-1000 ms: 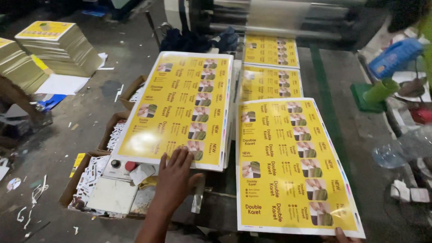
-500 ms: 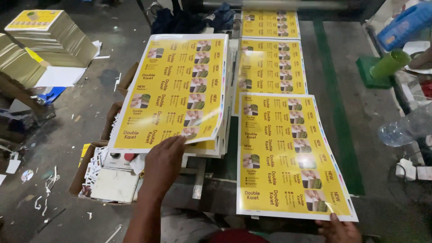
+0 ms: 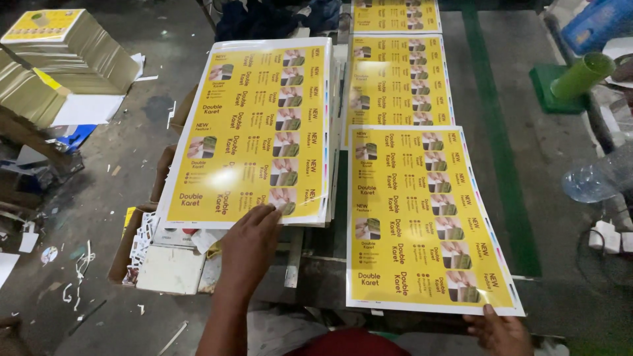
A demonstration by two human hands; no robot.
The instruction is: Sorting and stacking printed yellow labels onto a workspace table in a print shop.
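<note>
A stack of glossy yellow printed sheets [image 3: 257,132] lies left of centre. My left hand [image 3: 249,245] rests flat on its near edge, fingers pressing the top sheet down. A single yellow printed sheet [image 3: 422,217] lies to the right on the dark machine bed. My right hand [image 3: 500,328] pinches that sheet's near right corner at the bottom of the view. Further yellow sheets [image 3: 395,79] follow behind it in a line toward the machine.
Piles of cut yellow cards [image 3: 62,49] stand at the far left on a littered floor. A cardboard box of scraps [image 3: 158,254] sits under the stack. A green tube [image 3: 583,76], a clear plastic bottle [image 3: 597,178] and white plugs [image 3: 603,234] lie on the right.
The lifted corner of the top sheet on the left stack now lies flat under my left hand. The right sheet has slid nearer, with my right hand at its corner.
</note>
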